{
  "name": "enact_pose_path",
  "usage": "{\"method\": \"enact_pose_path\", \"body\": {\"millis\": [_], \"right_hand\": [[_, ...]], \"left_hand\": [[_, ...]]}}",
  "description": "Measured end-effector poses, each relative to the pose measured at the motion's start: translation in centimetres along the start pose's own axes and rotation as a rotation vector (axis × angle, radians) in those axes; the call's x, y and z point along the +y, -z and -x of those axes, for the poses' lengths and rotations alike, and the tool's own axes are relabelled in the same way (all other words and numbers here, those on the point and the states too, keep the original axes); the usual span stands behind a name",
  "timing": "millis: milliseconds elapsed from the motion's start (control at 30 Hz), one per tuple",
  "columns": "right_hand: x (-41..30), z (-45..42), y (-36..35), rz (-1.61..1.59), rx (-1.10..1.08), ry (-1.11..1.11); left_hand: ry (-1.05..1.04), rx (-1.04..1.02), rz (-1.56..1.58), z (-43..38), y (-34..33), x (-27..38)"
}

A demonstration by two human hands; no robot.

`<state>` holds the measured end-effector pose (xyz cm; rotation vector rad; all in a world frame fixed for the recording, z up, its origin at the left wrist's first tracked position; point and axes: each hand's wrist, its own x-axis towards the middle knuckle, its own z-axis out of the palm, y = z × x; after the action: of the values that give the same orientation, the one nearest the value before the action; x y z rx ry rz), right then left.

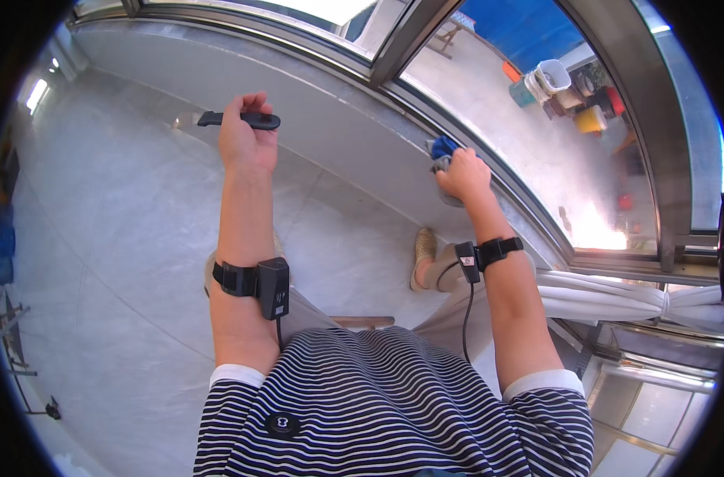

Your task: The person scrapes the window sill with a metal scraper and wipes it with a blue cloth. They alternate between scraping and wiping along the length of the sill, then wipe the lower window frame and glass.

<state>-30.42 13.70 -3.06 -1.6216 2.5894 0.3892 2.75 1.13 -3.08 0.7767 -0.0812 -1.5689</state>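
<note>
My left hand point(249, 134) grips the black handle of a scraper point(210, 119), held up over the floor with its metal blade pointing left. My fingers curl around the middle of the handle. On the right, my right hand point(466, 174) bunches a blue and grey cloth point(442, 149) against the window ledge point(391, 122), close to the metal window frame point(487, 158). The palm hides part of the cloth.
Low wall panel point(314, 113) runs under the ledge. Beyond the glass stand several buckets point(552, 77). A tied white curtain point(606, 295) hangs at the right. Part of a wooden seat point(362, 322) shows between my legs. Black devices with cables are strapped to both forearms.
</note>
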Motion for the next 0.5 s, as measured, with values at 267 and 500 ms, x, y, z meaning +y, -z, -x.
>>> {"method": "enact_pose_path", "body": {"millis": [267, 500], "right_hand": [[1.9, 3.7, 0.4, -0.223, 0.478, 0.054], [-8.3, -2.5, -0.5, -0.011, 0.295, 0.452]], "left_hand": [[0.021, -0.034, 0.021, 0.7, -0.3, 0.3], [0.028, -0.03, 0.019, 0.4, -0.5, 0.0]]}}
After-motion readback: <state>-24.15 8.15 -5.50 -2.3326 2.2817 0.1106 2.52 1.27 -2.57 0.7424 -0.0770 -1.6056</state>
